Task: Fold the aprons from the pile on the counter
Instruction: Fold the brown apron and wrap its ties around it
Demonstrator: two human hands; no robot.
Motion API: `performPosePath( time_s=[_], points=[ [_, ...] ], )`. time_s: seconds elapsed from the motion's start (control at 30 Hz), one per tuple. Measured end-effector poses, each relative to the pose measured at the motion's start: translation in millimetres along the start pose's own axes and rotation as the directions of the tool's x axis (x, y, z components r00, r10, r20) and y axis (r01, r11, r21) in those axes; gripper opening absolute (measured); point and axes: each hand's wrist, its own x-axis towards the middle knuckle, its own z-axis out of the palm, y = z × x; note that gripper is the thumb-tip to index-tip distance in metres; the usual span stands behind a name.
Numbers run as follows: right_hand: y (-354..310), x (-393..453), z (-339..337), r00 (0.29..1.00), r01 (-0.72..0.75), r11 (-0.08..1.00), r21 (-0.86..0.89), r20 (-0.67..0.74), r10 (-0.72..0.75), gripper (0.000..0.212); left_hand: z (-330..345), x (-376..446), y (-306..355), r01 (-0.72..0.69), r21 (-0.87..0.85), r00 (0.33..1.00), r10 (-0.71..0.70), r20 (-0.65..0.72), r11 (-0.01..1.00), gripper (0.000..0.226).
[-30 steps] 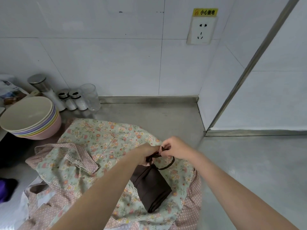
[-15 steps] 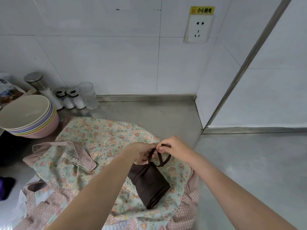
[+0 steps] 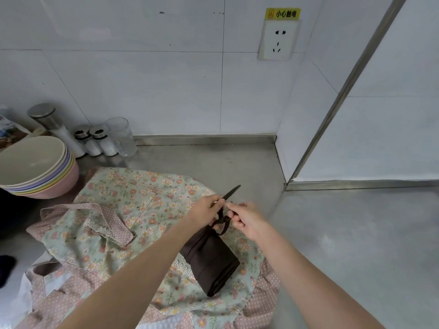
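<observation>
A folded dark brown apron [image 3: 212, 262] lies as a compact bundle on top of a spread floral apron [image 3: 133, 210] with pink dotted trim. Its thin brown strap [image 3: 223, 219] is looped at the bundle's far end. My left hand [image 3: 205, 210] pinches one strap end, whose tip sticks up and away toward the wall. My right hand [image 3: 244, 218] pinches the other part of the strap just beside it. Both hands hover over the bundle's top edge, close together.
A stack of pastel bowls [image 3: 35, 167] stands at the left. Behind it are a steel-lidded jar [image 3: 45, 117], two shakers [image 3: 95, 142] and a glass [image 3: 121, 136] by the wall. The steel counter [image 3: 344, 245] runs right. A wall socket [image 3: 278, 39] is above.
The strap loop has been drawn tighter. One strap end now sticks out past my left hand toward the wall. Both hands stay at the bundle's top edge.
</observation>
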Motion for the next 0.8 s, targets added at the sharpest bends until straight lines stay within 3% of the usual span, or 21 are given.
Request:
performPosePath(
  time_s=[0.1, 0.23, 0.37, 0.43, 0.57, 0.7, 0.8],
  points=[
    [-5.1, 7.0, 0.4, 0.997, -0.072, 0.996, 0.047, 0.04, 0.07, 0.01, -0.8, -2.8, -0.9, -0.114, 0.193, 0.993, 0.107, 0.048, 0.974, 0.025],
    [-12.7, 1.1, -2.7, 0.973, -0.072, 0.997, 0.041, 0.222, 0.061, 0.013, -5.9, -4.0, 0.1, -0.162, 0.251, 0.986, 0.149, 0.07, 0.954, 0.02],
    [-10.8, 5.2, -2.2, 0.992, 0.066, 0.982, -0.176, 0.114, -0.047, 0.015, -6.7, -3.1, 0.7, -0.183, 0.301, 0.981, 0.151, 0.124, 0.936, 0.02],
    [-8.4, 8.2, -3.7, 0.991, 0.129, 0.962, -0.24, 0.071, -0.115, 0.015, -8.0, -1.0, -2.2, -0.122, 0.244, 0.987, 0.091, 0.135, 0.962, 0.022],
    [-6.0, 7.7, -14.8, 0.973, 0.202, 0.974, -0.106, 0.137, -0.187, 0.005, -11.6, -0.4, -2.1, 0.134, -0.029, 0.973, -0.125, 0.196, 0.991, 0.027],
    [-11.3, 0.9, -17.3, 0.925, 0.291, 0.902, -0.32, 0.335, -0.179, 0.014, -14.5, 2.0, -1.8, 0.266, -0.078, 0.945, -0.244, 0.217, 0.961, 0.022],
    [-16.1, 3.5, -14.4, 0.924, 0.32, 0.833, -0.452, 0.344, -0.168, 0.013, -15.5, 3.9, 1.7, 0.33, -0.118, 0.932, -0.303, 0.2, 0.937, 0.018]
  ],
)
